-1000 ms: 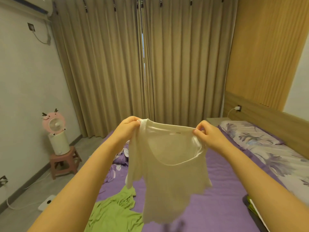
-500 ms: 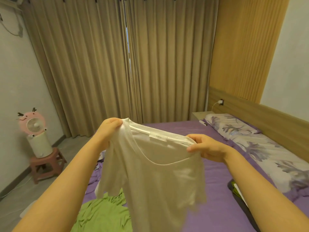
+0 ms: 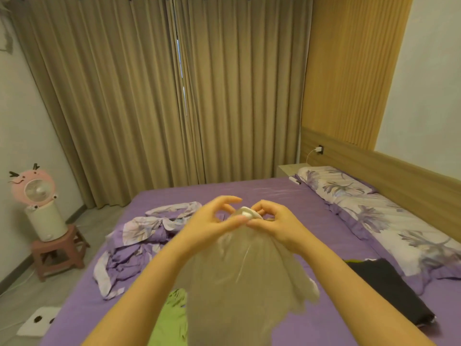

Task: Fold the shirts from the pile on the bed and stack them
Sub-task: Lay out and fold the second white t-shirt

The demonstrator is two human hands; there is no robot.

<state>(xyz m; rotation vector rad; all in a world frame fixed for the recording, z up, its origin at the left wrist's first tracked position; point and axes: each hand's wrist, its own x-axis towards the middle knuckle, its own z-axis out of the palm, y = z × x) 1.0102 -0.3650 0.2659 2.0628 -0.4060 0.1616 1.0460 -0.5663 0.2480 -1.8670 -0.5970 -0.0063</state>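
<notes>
- We see a plain cream-white shirt (image 3: 239, 278).
- We see a lime-green garment (image 3: 172, 320) below it.
- The bed sheet (image 3: 249, 193) is solid purple.
- The pillows (image 3: 349, 193) and crumpled cover (image 3: 139, 236) show lilac leaf prints on white.
- We note a black folded garment (image 3: 389, 283).
- The curtains (image 3: 174, 96) are olive-tan.
- The fan (image 3: 33, 187) is pink.

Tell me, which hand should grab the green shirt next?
Probably the left hand: the crumpled green shirt lies on the bed below its arm. But both hands pinch the thin white shirt.

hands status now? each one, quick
Left hand: pinching the white shirt at its collar.
Right hand: pinching the same collar; shirt hangs below.
</notes>
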